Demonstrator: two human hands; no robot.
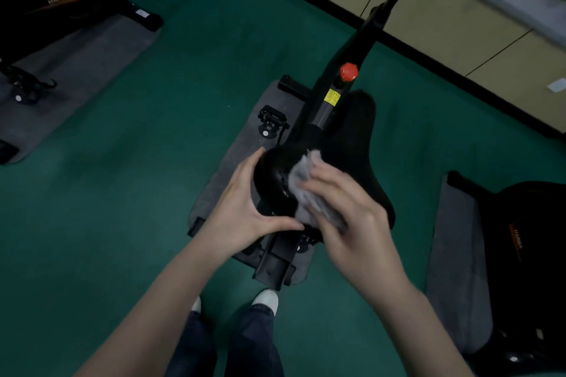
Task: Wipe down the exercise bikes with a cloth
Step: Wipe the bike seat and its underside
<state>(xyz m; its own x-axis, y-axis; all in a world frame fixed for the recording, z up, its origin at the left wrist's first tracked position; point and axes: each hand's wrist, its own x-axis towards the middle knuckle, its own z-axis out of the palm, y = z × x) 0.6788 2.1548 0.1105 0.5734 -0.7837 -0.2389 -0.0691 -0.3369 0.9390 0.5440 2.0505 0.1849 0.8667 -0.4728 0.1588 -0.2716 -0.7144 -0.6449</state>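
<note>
A black exercise bike [329, 107] stands on a grey mat in the middle, seen from above, with a red knob [349, 71] on its frame. Its black saddle [272, 168] is just below me. My left hand [245, 208] grips the saddle's left side, fingers along its edge and thumb across its rear. My right hand [346, 208] presses a grey cloth [301, 184] onto the top of the saddle; the hand and cloth are blurred. Part of the cloth is hidden under my fingers.
A second black bike [52, 0] sits on its grey mat [79, 70] at the upper left. A third bike [526, 248] stands at the right edge. Green floor [153, 193] lies between them. My white shoes [266, 300] are behind the middle bike. A beige wall [459, 24] runs upper right.
</note>
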